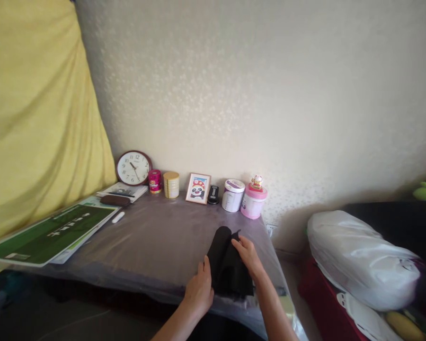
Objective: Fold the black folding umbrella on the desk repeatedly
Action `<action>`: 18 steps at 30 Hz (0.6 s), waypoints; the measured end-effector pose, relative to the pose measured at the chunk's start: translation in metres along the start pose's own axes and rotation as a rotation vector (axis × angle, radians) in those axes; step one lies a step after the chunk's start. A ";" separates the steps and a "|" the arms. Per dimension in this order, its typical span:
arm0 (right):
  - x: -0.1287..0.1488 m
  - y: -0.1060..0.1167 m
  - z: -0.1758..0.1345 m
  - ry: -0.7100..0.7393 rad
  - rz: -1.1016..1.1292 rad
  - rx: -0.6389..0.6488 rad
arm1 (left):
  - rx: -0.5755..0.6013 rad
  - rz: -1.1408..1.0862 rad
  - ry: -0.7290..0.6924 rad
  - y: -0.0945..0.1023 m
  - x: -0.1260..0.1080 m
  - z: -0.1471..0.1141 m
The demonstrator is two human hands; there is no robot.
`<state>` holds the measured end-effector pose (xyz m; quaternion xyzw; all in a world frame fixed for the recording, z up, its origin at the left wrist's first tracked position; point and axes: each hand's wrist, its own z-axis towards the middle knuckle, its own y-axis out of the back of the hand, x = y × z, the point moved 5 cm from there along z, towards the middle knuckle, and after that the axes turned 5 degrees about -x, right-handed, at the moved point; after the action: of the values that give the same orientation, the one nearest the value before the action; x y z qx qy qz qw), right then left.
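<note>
A dark black piece of folded fabric (224, 265) is held near the front right of the table, its upper end rounded and its lower edge hanging loose. I cannot make out exactly what kind of item it is. My left hand (199, 290) grips its left side, fingers partly hidden behind it. On the upper right edge, my right hand (247, 255) pinches the fabric between thumb and fingers. The table (156, 241) lies beneath it under a clear plastic cover.
Along the wall stand a clock (134, 168), a pink can (155, 181), a yellow can (171, 185), a panda picture frame (198, 188) and two tubs (233, 196). Green sheets (53, 232) and a brown case (114, 200) lie left. A white bag (362, 258) rests right.
</note>
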<state>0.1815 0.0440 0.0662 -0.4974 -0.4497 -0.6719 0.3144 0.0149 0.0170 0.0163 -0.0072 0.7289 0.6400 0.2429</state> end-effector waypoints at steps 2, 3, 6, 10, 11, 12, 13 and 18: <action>0.004 -0.014 0.006 0.053 0.024 -0.020 | -0.003 0.002 -0.005 -0.001 0.000 0.000; 0.004 -0.022 0.010 0.070 0.028 -0.026 | -0.003 0.001 -0.008 -0.002 0.000 0.000; -0.003 -0.041 0.018 0.089 0.009 -0.027 | -0.003 -0.007 -0.016 -0.003 0.001 0.001; -0.020 -0.060 0.025 0.051 -0.083 0.013 | 0.003 -0.018 -0.024 -0.004 0.003 0.003; -0.024 -0.064 0.026 0.026 -0.112 0.030 | 0.006 -0.020 -0.029 -0.004 0.003 0.004; -0.028 -0.067 0.027 0.005 -0.148 0.046 | 0.008 -0.023 -0.035 -0.004 0.004 0.004; -0.031 -0.070 0.028 -0.008 -0.189 0.061 | 0.009 -0.028 -0.044 -0.003 0.005 0.004; -0.027 -0.077 0.027 0.019 -0.315 0.146 | -0.014 -0.077 -0.112 0.004 0.016 -0.007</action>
<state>0.1333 0.0987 0.0211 -0.3903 -0.5666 -0.6831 0.2448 -0.0032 0.0159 0.0146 -0.0011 0.7088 0.6349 0.3075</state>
